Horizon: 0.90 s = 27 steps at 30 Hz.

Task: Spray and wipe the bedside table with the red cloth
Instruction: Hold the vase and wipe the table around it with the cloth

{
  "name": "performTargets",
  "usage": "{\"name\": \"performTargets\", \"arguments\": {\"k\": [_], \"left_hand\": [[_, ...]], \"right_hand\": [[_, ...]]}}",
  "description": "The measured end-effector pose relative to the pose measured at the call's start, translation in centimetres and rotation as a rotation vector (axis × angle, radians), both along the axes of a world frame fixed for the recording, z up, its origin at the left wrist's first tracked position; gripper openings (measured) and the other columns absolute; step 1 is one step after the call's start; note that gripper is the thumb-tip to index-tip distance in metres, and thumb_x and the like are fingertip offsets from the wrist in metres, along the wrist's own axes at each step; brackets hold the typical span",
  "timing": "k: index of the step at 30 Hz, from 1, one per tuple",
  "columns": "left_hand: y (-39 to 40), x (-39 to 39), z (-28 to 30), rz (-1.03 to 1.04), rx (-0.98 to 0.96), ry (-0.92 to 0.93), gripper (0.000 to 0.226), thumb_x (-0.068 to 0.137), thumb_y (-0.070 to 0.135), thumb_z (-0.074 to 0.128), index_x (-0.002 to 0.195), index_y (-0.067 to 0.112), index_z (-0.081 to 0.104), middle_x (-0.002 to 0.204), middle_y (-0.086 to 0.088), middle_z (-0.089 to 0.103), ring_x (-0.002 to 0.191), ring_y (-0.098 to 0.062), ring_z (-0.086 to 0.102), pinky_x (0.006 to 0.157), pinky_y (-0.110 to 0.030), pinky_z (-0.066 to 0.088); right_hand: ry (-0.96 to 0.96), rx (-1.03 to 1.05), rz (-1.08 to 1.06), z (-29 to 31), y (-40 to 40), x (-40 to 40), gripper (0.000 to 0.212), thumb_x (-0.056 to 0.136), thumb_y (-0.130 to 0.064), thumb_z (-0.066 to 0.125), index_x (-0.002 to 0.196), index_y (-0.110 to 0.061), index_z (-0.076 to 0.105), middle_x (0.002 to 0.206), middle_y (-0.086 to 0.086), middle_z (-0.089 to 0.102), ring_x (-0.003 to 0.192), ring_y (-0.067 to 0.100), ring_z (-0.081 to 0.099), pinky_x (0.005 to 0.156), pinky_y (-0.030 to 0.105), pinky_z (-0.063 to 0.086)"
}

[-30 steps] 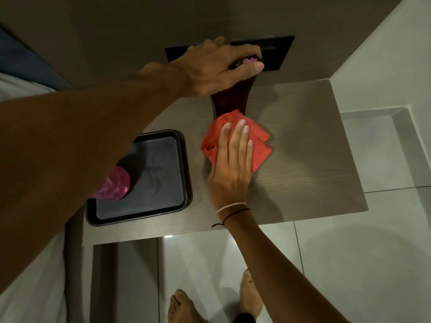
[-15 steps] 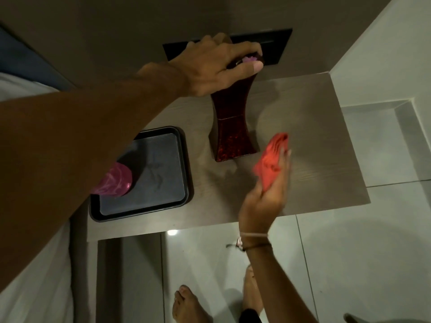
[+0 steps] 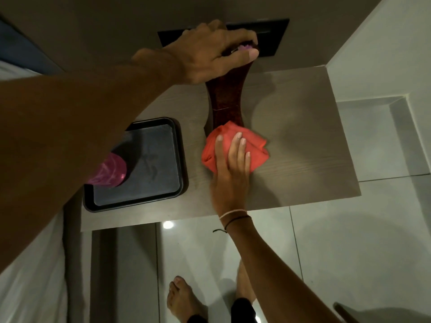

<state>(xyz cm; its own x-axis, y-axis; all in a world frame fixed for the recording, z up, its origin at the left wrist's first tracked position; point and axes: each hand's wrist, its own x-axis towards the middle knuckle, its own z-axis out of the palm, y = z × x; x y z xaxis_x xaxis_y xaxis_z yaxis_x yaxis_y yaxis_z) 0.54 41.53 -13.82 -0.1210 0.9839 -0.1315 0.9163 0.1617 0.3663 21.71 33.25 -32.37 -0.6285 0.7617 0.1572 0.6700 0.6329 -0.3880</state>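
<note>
The red cloth (image 3: 257, 149) lies bunched on the wooden bedside table (image 3: 303, 145), right at the foot of a tall dark red vase (image 3: 226, 103). My right hand (image 3: 231, 173) presses flat on the cloth, fingers spread over it. My left hand (image 3: 214, 52) grips the top of the vase, holding it near the wall; the cloth hides the vase's base. A pink bottle (image 3: 109, 171), partly hidden by my left forearm, stands on the black tray (image 3: 179, 159) at the table's left.
A black wall panel (image 3: 275, 36) sits behind the vase. White bedding (image 3: 30, 276) lies to the left. A white wall corner (image 3: 377, 54) bounds the table's right side. My bare feet (image 3: 184, 299) stand on glossy floor tiles below the table's front edge.
My right hand, which had lifted the cloth off to the right half a second ago, has brought it back down against the vase's base. My left hand stays on the vase top.
</note>
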Motion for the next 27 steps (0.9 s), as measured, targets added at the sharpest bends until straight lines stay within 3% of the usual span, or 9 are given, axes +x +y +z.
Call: {"name": "performTargets", "arguments": {"k": [4,7,10,12,14,18,22,24,27], "left_hand": [[-0.1,0.5,0.1,-0.028,-0.030,0.029,0.064,0.095,0.071,0.019,0.147,0.040,0.037,0.135,-0.018,0.049,0.126,-0.036,0.048,0.105,-0.060,0.041],[-0.1,0.3,0.3,-0.017,-0.035,0.000,0.060,0.098,0.067,0.022,0.147,0.037,0.038,0.132,-0.017,0.050,0.122,-0.033,0.048,0.104,-0.059,0.042],[-0.3,0.2,0.2,0.016,-0.030,-0.049,0.057,0.099,0.066,0.023,0.146,0.038,0.039,0.129,-0.016,0.051,0.109,-0.024,0.046,0.101,-0.053,0.045],[-0.5,0.5,0.0,0.025,-0.039,-0.041,0.058,0.097,0.069,0.021,0.146,0.041,0.038,0.130,-0.015,0.051,0.112,-0.026,0.048,0.102,-0.055,0.044],[-0.4,1.0,-0.4,0.030,-0.033,0.017,0.061,0.095,0.072,0.019,0.146,0.044,0.037,0.134,-0.015,0.051,0.124,-0.032,0.048,0.106,-0.060,0.039],[-0.6,1.3,-0.6,0.033,0.013,0.092,0.063,0.094,0.073,0.018,0.147,0.045,0.035,0.139,-0.015,0.050,0.131,-0.035,0.046,0.108,-0.060,0.035],[-0.7,1.3,-0.5,-0.020,0.005,0.131,0.063,0.095,0.072,0.018,0.149,0.043,0.035,0.142,-0.017,0.048,0.131,-0.037,0.045,0.108,-0.059,0.031],[-0.6,0.9,-0.3,-0.008,0.001,0.127,0.061,0.097,0.070,0.020,0.150,0.043,0.034,0.142,-0.018,0.048,0.131,-0.037,0.045,0.108,-0.058,0.033],[-0.4,0.7,0.0,-0.026,-0.028,0.150,0.063,0.096,0.070,0.019,0.152,0.043,0.032,0.146,-0.019,0.045,0.133,-0.039,0.044,0.108,-0.059,0.033]], "right_hand": [[-0.021,-0.116,0.160,1.1,-2.1,2.3,0.064,0.095,-0.013,0.035,0.158,-0.017,0.025,0.166,0.019,0.022,0.155,0.035,0.017,0.124,0.056,0.025],[0.175,-0.376,0.172,2.5,-2.6,3.4,0.061,0.098,-0.006,0.044,0.157,-0.017,0.030,0.165,0.014,0.029,0.154,0.031,0.026,0.122,0.055,0.032],[0.527,-0.443,-0.190,3.9,-1.6,4.5,0.049,0.104,-0.028,0.041,0.149,-0.008,0.044,0.145,0.019,0.057,0.134,0.031,0.056,0.106,0.051,0.052],[0.629,-0.249,-0.407,4.1,-0.2,4.4,0.046,0.102,-0.012,0.047,0.147,-0.004,0.044,0.146,0.025,0.055,0.136,0.032,0.054,0.107,0.051,0.051],[0.547,-0.150,-0.377,3.7,0.5,3.1,0.052,0.099,0.005,0.047,0.150,0.000,0.039,0.157,0.026,0.040,0.149,0.034,0.036,0.118,0.052,0.039],[0.137,-0.139,-0.140,2.1,-2.3,0.8,0.063,0.098,-0.005,0.040,0.158,-0.006,0.023,0.165,0.023,0.023,0.156,0.035,0.015,0.124,0.054,0.029],[0.108,-0.248,0.204,1.2,-5.8,3.8,0.064,0.091,-0.006,0.035,0.156,-0.012,0.032,0.162,0.014,0.032,0.153,0.030,0.025,0.119,0.057,0.037],[0.173,-0.339,0.152,1.7,-6.6,6.0,0.065,0.091,-0.005,0.042,0.154,-0.019,0.036,0.160,0.009,0.040,0.149,0.031,0.036,0.110,0.058,0.047],[0.307,-0.332,-0.174,3.0,-4.7,7.9,0.061,0.094,-0.007,0.047,0.152,-0.023,0.035,0.156,0.008,0.047,0.140,0.031,0.050,0.100,0.054,0.057]]}}
